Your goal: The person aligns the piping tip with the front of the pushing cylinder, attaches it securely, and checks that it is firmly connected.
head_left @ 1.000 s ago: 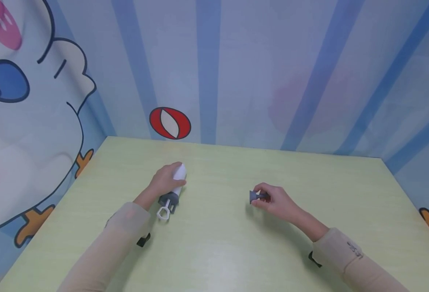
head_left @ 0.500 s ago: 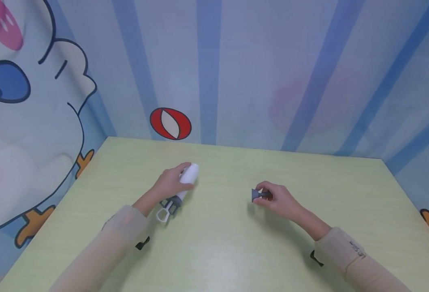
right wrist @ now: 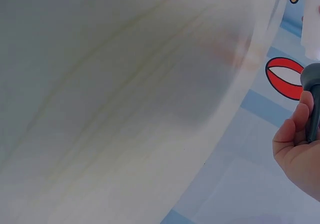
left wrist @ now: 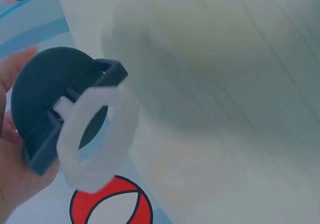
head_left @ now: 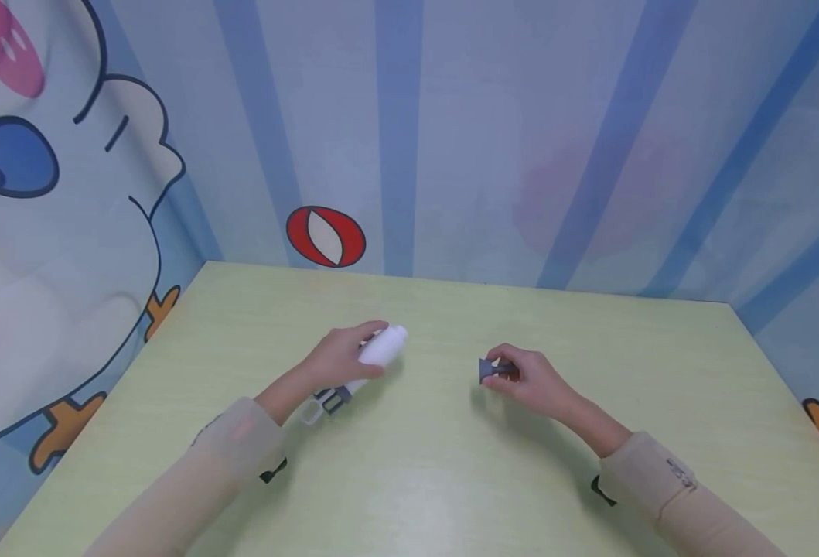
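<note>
White cylinder (head_left: 383, 346) with a grey end fitting (left wrist: 47, 103) and white ring (left wrist: 97, 134) is gripped by the left hand (head_left: 339, 356), low over the table (head_left: 451, 464). A small grey part (head_left: 487, 370), pinched in the right hand (head_left: 530, 379), remains separate; joining appears outstanding. No container's contents are visible.

The left hand (head_left: 342, 357) covers the middle of the white tube (head_left: 383, 346), so the spot where it joins its dark end (head_left: 336, 398) is hidden. The small grey piece (head_left: 489, 370) is too tiny to make out (the right hand (head_left: 530, 381) hides its back half). In the right wrist view, the picture's edge cuts that piece (right wrist: 313, 102) off, and the worktop (right wrist: 110, 98) looks blurry.
</note>
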Tool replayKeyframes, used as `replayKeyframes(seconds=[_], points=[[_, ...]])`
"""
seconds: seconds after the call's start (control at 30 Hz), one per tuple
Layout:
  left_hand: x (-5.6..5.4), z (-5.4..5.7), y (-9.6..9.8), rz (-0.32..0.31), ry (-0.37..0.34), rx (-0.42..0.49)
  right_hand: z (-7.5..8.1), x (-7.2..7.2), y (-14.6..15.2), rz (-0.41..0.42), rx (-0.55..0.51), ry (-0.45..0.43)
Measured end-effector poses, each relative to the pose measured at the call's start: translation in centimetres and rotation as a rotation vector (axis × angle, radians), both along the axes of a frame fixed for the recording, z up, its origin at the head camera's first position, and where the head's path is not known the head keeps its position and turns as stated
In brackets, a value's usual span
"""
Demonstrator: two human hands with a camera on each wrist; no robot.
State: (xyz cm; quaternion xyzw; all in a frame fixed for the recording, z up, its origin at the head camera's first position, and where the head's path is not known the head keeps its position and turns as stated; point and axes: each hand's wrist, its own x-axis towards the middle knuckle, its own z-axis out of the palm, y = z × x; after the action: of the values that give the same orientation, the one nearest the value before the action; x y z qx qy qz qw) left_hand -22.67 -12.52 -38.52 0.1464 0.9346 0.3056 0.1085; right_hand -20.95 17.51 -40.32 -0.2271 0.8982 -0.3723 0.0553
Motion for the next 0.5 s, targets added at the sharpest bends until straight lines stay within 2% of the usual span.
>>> replayKeyframes(seconds=[0.3,0.5], points=[[1.2,0.5,1.1,-0.148,0.027,0.002,0.4,0.1,-0.5,0.029,-0.008,-0.003],[1.6,0.6,1.8,-0.203,0.036,-0.004,0.7,0.4,-0.9,0.049,-0.019,0.007]])
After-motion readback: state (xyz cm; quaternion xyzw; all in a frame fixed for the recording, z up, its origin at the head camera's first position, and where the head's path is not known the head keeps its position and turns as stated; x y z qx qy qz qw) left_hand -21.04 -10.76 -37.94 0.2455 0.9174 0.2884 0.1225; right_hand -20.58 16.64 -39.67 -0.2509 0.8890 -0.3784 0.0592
